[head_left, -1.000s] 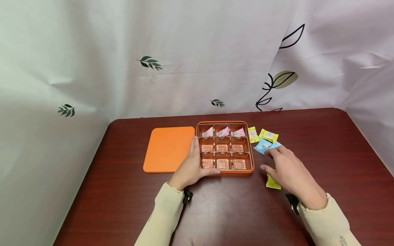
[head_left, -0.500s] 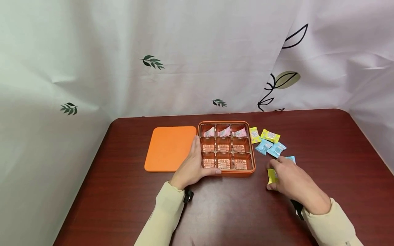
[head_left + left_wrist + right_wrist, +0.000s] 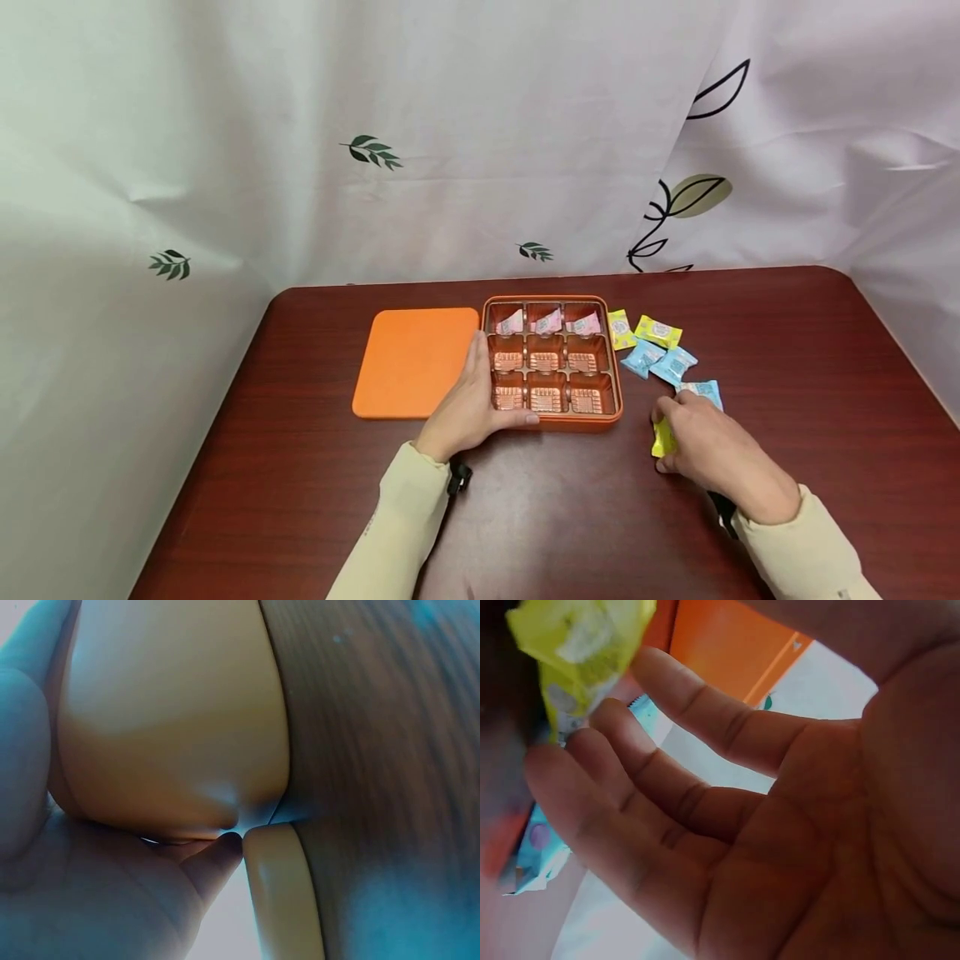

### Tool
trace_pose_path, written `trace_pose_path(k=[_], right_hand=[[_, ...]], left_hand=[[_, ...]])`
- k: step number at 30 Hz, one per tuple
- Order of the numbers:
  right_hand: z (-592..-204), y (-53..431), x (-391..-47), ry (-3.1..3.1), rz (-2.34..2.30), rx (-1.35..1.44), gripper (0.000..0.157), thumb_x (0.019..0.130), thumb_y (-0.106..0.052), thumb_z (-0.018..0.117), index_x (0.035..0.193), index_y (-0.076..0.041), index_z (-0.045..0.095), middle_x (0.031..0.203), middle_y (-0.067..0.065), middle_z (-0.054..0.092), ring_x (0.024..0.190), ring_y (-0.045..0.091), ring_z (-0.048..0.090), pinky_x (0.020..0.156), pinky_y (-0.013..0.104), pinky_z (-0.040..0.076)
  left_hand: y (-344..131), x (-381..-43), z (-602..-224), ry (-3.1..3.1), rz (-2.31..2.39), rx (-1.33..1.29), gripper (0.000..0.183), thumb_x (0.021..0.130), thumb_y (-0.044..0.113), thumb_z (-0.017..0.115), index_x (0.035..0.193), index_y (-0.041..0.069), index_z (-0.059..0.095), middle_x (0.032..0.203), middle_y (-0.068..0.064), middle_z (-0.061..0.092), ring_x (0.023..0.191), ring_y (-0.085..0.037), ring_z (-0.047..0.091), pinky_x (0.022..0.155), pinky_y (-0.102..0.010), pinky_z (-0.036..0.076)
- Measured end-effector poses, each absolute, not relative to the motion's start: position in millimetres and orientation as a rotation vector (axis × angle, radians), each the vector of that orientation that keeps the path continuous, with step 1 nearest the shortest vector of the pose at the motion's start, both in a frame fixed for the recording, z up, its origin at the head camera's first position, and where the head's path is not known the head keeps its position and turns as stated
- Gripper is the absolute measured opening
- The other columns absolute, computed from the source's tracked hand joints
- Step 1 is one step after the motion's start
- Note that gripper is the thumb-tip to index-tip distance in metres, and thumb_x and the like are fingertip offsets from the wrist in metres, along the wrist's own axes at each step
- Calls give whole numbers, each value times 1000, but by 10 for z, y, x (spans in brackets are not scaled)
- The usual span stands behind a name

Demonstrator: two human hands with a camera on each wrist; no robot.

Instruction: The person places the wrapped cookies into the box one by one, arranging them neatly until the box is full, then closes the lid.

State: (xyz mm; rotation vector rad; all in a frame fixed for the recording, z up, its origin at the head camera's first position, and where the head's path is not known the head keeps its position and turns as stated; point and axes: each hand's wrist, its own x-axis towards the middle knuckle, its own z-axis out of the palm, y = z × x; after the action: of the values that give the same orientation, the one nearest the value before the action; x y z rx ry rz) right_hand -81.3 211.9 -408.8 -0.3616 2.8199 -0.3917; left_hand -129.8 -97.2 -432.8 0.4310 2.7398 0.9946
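Observation:
My left hand [image 3: 467,408] rests against the near left corner of an orange candy box [image 3: 592,423], fingers along its left side, thumb along the front edge. Inside is a copper-coloured tray [image 3: 545,377] of square compartments, with pink wrapped candies [image 3: 547,322] in the far row. In the left wrist view the hand lies against the orange side wall [image 3: 172,712]. To the right of the box, my right hand [image 3: 716,446] pinches a yellow wrapped candy [image 3: 663,438] between fingertips and thumb, low over the table. The right wrist view shows the yellow wrapper [image 3: 592,652] at the fingertips.
An orange lid [image 3: 416,362] lies flat left of the box. Two yellow candies [image 3: 658,332] and two blue candies [image 3: 674,365] lie by the box's right side; another blue candy [image 3: 703,392] lies just beyond the right hand. A pale curtain [image 3: 450,167] hangs behind the table.
My right hand has moved from above the blue candies toward me and taken hold of the yellow candy, uncovering the blue ones. My left hand stays at the box.

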Motion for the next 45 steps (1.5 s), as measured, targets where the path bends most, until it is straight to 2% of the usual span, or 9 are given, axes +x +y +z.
trace_pose_path(k=[9, 17, 32, 40, 45], right_hand=[[-4131, 2091, -809, 2822, -371, -345, 50, 62, -20, 97, 97, -6, 64, 87, 9, 53, 79, 23, 50, 66, 40, 51], [-4107, 2133, -798, 2823, -386, -417, 41, 71, -20, 91, 98, -7, 65, 87, 6, 55, 79, 22, 52, 66, 39, 50], [-4103, 2223, -787, 2907, -491, -600, 25, 76, -2, 82, 96, -11, 70, 91, 0, 64, 81, 20, 58, 68, 41, 52], [-4026, 2248, -791, 2933, -566, -536, 20, 82, 2, 74, 98, -11, 73, 83, -5, 66, 69, 13, 51, 61, 33, 45], [-4035, 2265, -796, 2988, -585, -549, 19, 83, 2, 73, 95, -12, 75, 85, -5, 69, 70, 13, 56, 61, 36, 47]], left_hand=[[-976, -1300, -4327, 2746, 980, 432, 138, 75, 65, 79, 160, 4, -10, 168, -15, -10, 153, -20, -1, 119, -40, 23], [-975, -1303, -4334, 2752, 987, 446, 137, 75, 63, 80, 160, 1, -8, 168, -16, -8, 153, -22, 2, 119, -40, 24], [-974, -1304, -4353, 2753, 981, 442, 138, 74, 67, 79, 160, 3, -9, 168, -15, -9, 153, -21, 1, 119, -41, 24], [-973, -1310, -4353, 2753, 978, 438, 139, 74, 67, 79, 160, 2, -9, 168, -16, -9, 153, -21, 0, 119, -40, 23], [-972, -1308, -4352, 2751, 988, 437, 139, 74, 66, 80, 160, 3, -9, 168, -16, -9, 153, -21, 1, 119, -40, 24]])
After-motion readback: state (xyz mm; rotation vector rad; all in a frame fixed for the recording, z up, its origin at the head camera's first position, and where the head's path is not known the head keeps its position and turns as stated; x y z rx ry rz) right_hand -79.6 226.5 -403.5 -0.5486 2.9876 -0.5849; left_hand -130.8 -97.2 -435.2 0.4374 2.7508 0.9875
